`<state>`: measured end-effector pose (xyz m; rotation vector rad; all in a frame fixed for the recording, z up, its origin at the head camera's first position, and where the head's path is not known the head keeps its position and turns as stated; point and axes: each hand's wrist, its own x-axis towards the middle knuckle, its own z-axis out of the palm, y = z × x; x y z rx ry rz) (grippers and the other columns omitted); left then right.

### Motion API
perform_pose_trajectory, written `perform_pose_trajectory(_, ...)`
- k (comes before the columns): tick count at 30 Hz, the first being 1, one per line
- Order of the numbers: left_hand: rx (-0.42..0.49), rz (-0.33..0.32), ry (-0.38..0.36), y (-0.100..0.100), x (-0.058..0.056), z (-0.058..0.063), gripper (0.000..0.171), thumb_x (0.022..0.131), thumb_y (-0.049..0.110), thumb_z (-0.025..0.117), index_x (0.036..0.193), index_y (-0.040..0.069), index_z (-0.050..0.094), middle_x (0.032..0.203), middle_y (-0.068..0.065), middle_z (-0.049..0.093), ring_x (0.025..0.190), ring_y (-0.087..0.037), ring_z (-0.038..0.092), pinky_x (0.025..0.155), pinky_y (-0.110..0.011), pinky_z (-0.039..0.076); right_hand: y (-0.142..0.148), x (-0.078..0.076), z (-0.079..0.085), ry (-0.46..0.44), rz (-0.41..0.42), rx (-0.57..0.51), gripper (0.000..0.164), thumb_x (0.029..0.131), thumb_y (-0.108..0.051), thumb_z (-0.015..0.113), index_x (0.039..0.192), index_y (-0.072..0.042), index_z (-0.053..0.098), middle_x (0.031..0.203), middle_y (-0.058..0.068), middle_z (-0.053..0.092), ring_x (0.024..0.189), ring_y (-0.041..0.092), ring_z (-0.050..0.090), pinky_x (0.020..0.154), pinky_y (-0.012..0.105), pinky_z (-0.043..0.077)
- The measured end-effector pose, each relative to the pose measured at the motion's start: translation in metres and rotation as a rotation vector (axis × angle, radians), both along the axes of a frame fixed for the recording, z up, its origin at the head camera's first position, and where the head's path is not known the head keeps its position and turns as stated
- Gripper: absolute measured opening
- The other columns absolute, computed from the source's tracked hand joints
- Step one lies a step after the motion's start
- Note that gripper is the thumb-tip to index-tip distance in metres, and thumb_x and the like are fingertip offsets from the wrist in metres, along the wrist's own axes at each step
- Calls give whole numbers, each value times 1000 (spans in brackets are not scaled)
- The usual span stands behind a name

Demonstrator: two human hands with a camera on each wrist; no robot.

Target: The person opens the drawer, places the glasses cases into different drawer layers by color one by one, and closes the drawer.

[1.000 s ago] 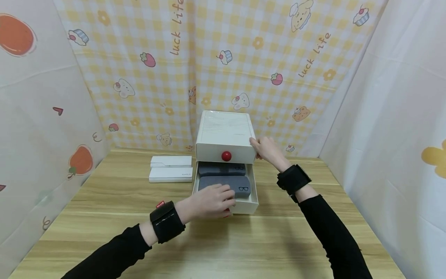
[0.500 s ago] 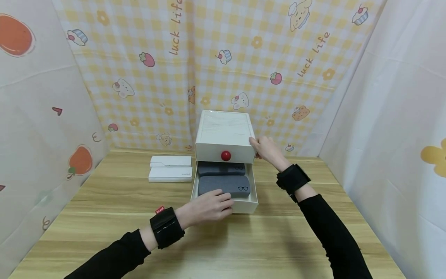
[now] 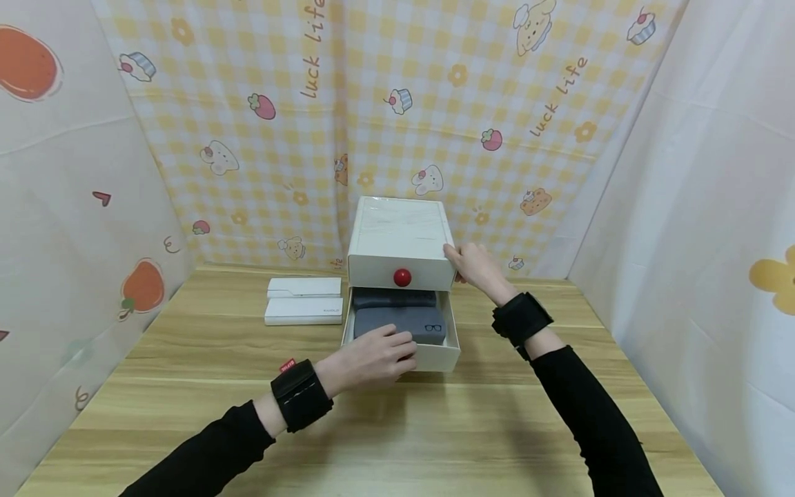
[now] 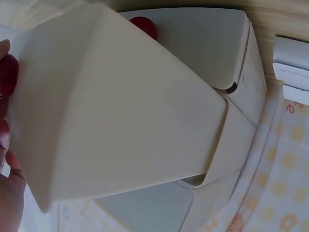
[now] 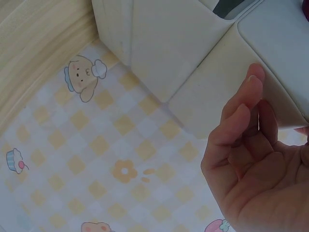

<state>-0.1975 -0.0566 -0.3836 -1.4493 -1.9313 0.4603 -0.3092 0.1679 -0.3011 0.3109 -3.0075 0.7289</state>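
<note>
A white two-tier drawer cabinet [image 3: 404, 228] stands at the back of the table, its upper drawer closed behind a red knob [image 3: 402, 277]. The lower drawer [image 3: 437, 357] is pulled partly out and holds a grey glasses case [image 3: 397, 321] with a darker case [image 3: 393, 297] behind it. My left hand [image 3: 369, 359] is at the drawer's front; in the left wrist view its fingers pinch the lower red knob [image 4: 8, 76]. My right hand [image 3: 478, 268] grips the cabinet's upper right front edge, with a fingertip against the side wall in the right wrist view.
Left of the cabinet, two white boxes [image 3: 303, 310] lie side by side on the wooden table [image 3: 205, 345]. A yellow checked curtain [image 3: 267, 152] hangs right behind the cabinet. White cloth [image 3: 695, 207] closes off both sides.
The lower drawer has slid a little way back into the cabinet along with my left hand and the cases, the rear case now more covered. My right hand stays put.
</note>
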Motion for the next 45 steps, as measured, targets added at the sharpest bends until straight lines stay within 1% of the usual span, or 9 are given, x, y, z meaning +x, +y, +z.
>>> perform_pose_trajectory(5,28,31,-8,-1,-10,-2,16,88,33,64,103,26,68,105,9,67,96,-10,56,78,-22,48,0,-1,-1,-3,-4,-3,52,98,-43,33,78,-9,67,66,5,66,57,16,57,53,26,41)
perform_pose_trajectory(8,55,47,-8,-1,-15,-3,16,87,31,65,102,26,68,104,9,67,95,-10,55,76,-22,49,0,-1,0,-4,-2,-9,52,98,-42,33,79,-8,67,67,6,66,59,19,59,53,26,40)
perform_pose_trajectory(13,72,101,-10,1,-25,-7,16,89,30,65,104,24,68,105,8,68,96,-11,56,80,-24,51,0,0,0,-9,0,-18,52,98,-42,34,80,-7,68,67,6,66,64,25,63,52,25,40)
perform_pose_trajectory(17,99,159,-16,1,-33,-9,16,90,28,65,105,23,68,106,6,68,97,-12,57,81,-25,51,0,0,-1,-2,1,-16,51,98,-41,34,79,-7,68,66,6,66,60,21,61,52,25,41)
perform_pose_trajectory(22,175,214,-35,1,-42,-15,16,87,18,68,102,21,69,105,4,66,95,-12,56,76,-23,48,-1,1,-1,2,-1,-20,51,98,-40,35,77,-7,67,65,5,65,57,17,58,53,25,41)
perform_pose_trajectory(25,219,232,-50,1,-47,-18,18,85,13,69,102,20,69,105,3,67,95,-13,57,74,-24,47,-1,1,0,-2,-1,-22,51,98,-40,35,76,-7,66,64,5,65,56,16,57,53,25,41)
perform_pose_trajectory(29,259,248,-63,2,-51,-22,22,84,9,69,104,18,69,107,1,67,97,-14,59,77,-25,49,-1,1,0,-3,1,-25,50,98,-40,34,75,-7,66,64,5,65,55,16,57,53,25,41)
perform_pose_trajectory(38,302,290,-82,5,-58,-29,32,77,2,74,107,13,68,111,-3,66,102,-17,61,86,-29,53,-1,1,-1,1,8,-48,50,98,-39,34,77,-6,66,67,7,65,59,19,59,53,25,42)
perform_pose_trajectory(45,338,298,-79,6,-63,-34,35,76,0,74,108,12,67,112,-4,66,100,-18,61,85,-29,53,0,3,-1,6,22,-51,51,99,-40,34,71,-7,62,65,6,65,56,16,57,54,25,43)
